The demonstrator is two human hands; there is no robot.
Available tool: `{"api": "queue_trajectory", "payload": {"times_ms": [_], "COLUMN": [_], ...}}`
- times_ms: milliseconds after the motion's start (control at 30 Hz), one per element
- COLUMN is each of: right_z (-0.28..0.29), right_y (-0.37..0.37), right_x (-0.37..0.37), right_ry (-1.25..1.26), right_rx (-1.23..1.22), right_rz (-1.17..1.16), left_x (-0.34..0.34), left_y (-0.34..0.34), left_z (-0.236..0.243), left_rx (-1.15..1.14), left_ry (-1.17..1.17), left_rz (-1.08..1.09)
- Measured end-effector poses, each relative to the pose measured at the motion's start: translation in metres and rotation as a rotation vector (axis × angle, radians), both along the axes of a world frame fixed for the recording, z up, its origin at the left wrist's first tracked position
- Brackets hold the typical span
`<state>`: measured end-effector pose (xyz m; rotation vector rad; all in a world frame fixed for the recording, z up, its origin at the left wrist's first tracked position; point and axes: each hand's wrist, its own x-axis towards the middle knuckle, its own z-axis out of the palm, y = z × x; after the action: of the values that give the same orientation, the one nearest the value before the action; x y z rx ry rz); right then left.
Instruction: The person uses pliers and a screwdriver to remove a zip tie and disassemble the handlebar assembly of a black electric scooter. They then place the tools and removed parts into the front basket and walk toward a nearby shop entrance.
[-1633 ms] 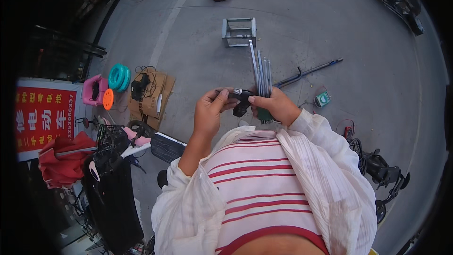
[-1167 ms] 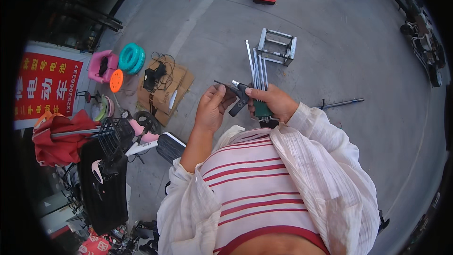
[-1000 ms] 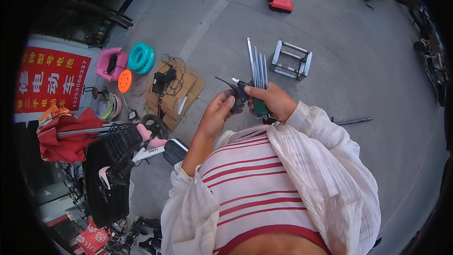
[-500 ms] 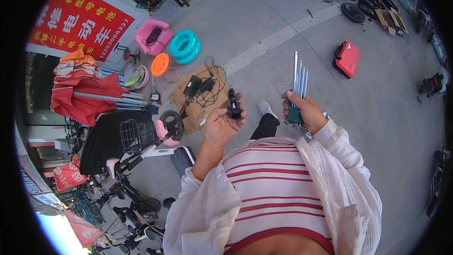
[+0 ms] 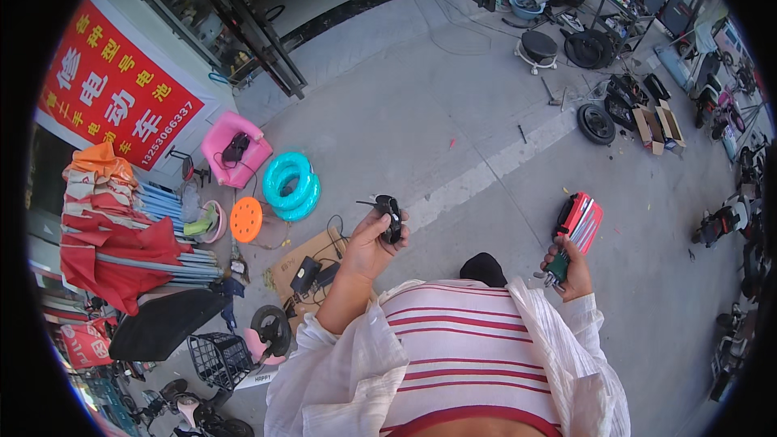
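My left hand (image 5: 370, 248) is closed around a small black object with shiny metal parts (image 5: 392, 221), raised ahead of my chest. A thin piece sticks out from its left side; what kind of object it is, I cannot make out. Further right, my right hand (image 5: 577, 274) grips a hex key set by its green holder (image 5: 557, 266). Its long silver keys point up and away, overlapping the red case (image 5: 586, 214) on the ground behind. Fingers cover part of the holder.
At left are a pink chair (image 5: 235, 146), turquoise rings (image 5: 291, 186), an orange disc stool (image 5: 246, 219), and cardboard (image 5: 285, 265) with black chargers. A folded red canopy (image 5: 113, 259) leans there. Far right hold a wheel (image 5: 596, 124), an open box (image 5: 657, 126) and a round stool (image 5: 537, 48).
My view has shifted forward, bringing a doorway into sight. My right hand has moved right and lower with the hex keys. The black object in my left hand has turned.
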<state>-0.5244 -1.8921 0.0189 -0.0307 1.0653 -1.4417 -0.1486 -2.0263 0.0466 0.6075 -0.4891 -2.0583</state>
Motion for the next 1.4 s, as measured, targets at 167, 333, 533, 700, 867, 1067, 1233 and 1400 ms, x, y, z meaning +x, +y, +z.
{"api": "queue_trajectory", "payload": {"times_ms": [167,333,533,700,867,1067,1233,1400], "right_z": [-0.032,-0.037,-0.006,-0.009,-0.021,-0.016,-0.05,-0.079], "right_y": [-0.136,-0.332,-0.602,-0.815,-0.989,-1.165,-1.316,-1.516], "right_x": [-0.052,-0.087,-0.08,-0.043,0.014,0.033,0.061,0.124], "right_ry": [-0.055,-0.088,-0.109,-0.034,-0.063,-0.092,-0.192,-0.264], "right_rx": [0.036,0.08,0.01,-0.005,0.106,0.151,0.234,0.257], "right_rz": [-0.063,0.025,0.334,0.466,0.406,0.344,0.259,0.379], "left_x": [-0.033,-0.04,-0.017,0.013,0.067,0.111,0.147,0.207], "left_y": [-0.161,-0.303,-0.432,-0.545,-0.726,-0.985,-1.174,-1.317], "left_z": [-0.018,-0.015,-0.002,-0.03,-0.053,-0.027,-0.021,-0.039], "left_rx": [0.022,0.09,0.128,0.306,0.296,0.199,0.135,0.278], "left_ry": [-0.06,-0.161,-0.214,-0.181,-0.19,-0.136,-0.182,-0.207], "left_rz": [0.018,0.16,0.446,0.64,0.671,0.618,0.553,0.682]}}
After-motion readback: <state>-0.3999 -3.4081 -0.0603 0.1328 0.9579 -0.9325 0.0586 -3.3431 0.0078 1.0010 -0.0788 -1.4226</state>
